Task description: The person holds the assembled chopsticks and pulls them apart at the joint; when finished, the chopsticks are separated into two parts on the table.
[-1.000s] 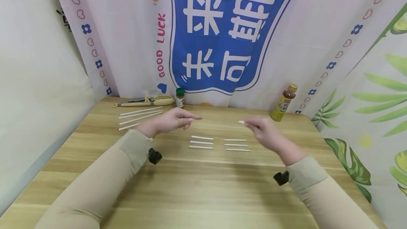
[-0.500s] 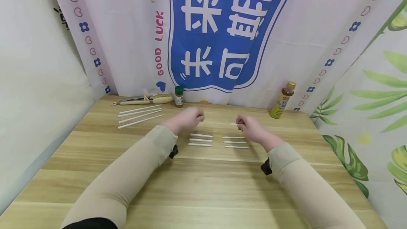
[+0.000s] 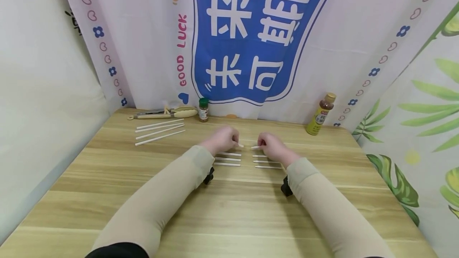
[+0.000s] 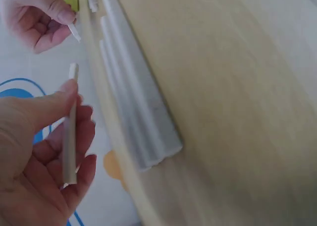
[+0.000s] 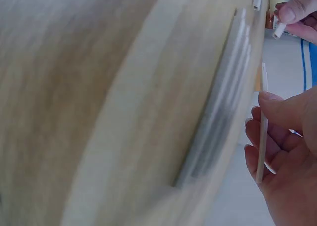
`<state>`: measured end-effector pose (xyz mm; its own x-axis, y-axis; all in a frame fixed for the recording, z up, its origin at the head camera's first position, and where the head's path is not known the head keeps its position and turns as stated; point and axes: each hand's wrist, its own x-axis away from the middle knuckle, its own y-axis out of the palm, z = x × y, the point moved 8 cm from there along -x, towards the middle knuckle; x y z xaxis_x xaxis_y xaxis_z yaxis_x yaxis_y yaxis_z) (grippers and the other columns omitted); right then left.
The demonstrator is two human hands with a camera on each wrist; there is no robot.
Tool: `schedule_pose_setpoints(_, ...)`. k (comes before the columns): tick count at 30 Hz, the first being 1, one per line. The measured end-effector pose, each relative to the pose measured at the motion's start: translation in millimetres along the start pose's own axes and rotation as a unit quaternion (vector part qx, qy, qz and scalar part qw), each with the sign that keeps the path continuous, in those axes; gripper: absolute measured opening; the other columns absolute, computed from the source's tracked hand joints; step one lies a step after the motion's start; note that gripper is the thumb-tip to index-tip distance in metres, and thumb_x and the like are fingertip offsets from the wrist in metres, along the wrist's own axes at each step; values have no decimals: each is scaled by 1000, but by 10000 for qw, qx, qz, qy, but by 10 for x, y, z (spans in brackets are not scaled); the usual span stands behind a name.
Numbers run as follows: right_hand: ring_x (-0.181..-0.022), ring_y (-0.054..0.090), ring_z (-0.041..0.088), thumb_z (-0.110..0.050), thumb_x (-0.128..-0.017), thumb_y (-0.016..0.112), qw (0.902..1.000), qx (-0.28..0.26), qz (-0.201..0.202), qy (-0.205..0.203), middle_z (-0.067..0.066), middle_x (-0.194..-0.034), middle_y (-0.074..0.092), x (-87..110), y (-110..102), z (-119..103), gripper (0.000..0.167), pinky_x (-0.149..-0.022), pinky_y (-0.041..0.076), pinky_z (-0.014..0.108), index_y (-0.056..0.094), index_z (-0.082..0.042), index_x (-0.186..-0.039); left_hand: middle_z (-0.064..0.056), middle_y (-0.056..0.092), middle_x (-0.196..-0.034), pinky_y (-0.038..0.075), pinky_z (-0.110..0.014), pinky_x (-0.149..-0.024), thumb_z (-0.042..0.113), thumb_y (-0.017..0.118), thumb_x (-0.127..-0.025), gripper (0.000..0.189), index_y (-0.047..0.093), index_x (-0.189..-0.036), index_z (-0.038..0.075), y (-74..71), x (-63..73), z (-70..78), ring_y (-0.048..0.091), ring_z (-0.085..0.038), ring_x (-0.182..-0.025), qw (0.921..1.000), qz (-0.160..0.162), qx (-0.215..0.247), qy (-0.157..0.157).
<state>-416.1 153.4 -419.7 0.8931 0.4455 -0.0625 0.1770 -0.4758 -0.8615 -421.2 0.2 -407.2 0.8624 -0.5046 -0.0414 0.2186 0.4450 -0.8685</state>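
My left hand (image 3: 223, 139) pinches a short white stick (image 4: 69, 146) between thumb and fingers; one end sticks out toward the right hand. Opposite it, my right hand (image 3: 269, 145) pinches another thin white stick (image 5: 261, 151), its end pointing left. The two stick ends face each other across a small gap in the head view. Beneath the left hand lie several short, thicker white sticks (image 3: 228, 159), side by side. Near the right wrist is a matching row of slimmer short sticks (image 3: 261, 161), partly covered by the hand.
Several long white sticks (image 3: 159, 129) lie at the back left, in front of beige-handled tongs (image 3: 161, 116). A green-capped jar (image 3: 203, 110) stands beside the tongs. A yellow-labelled bottle (image 3: 320, 115) stands at the back right. A printed curtain (image 3: 157, 59) hangs behind the table (image 3: 229, 210).
My left hand has moved right and now shows a stick end past its fingertips. My right hand has moved left and lower with its stick, bringing the hands close together.
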Motion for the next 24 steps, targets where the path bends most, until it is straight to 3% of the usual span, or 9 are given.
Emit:
schedule_pose_setpoints(5, -74, 53, 18, 10, -83, 67, 9998, -162, -116, 31, 3, -77, 56, 1, 84, 45, 15, -70, 46, 33, 61, -3, -81, 1, 61, -73, 45, -32, -71, 9, 77, -85, 16, 67, -73, 9, 95, 6, -95, 55, -17, -73, 9996, -117, 128, -226)
schedule_pose_setpoints(10, -74, 53, 16, 11, -82, 68, 9995, -235, -223, 26, 1, -76, 56, 11, 147, 72, 16, -70, 45, 32, 61, -4, -81, 2, 62, -76, 46, -31, -73, 9, 78, -85, 14, 69, -75, 10, 153, 11, -169, 55, -16, -75, 9987, -241, 401, -225)
schedule_pose_setpoints(17, -74, 53, 17, 9, -82, 70, 9994, -250, -229, 115, 1, -77, 56, 13, 127, 92, 17, -71, 45, 33, 61, -6, -81, 2, 64, -79, 48, -30, -74, 4, 77, -85, 12, 69, -76, 10, 162, 18, -130, 57, -14, -76, 9979, -411, 491, -73)
schedule_pose_setpoints(24, -75, 53, 17, 10, -81, 69, 9992, -288, -233, 150, 1, -77, 56, 8, 108, 88, 18, -71, 45, 33, 61, -5, -82, 2, 65, -80, 48, -31, -75, 5, 75, -86, 10, 70, -79, 10, 168, -5, -129, 58, -15, -77, 9976, -450, 514, -110)
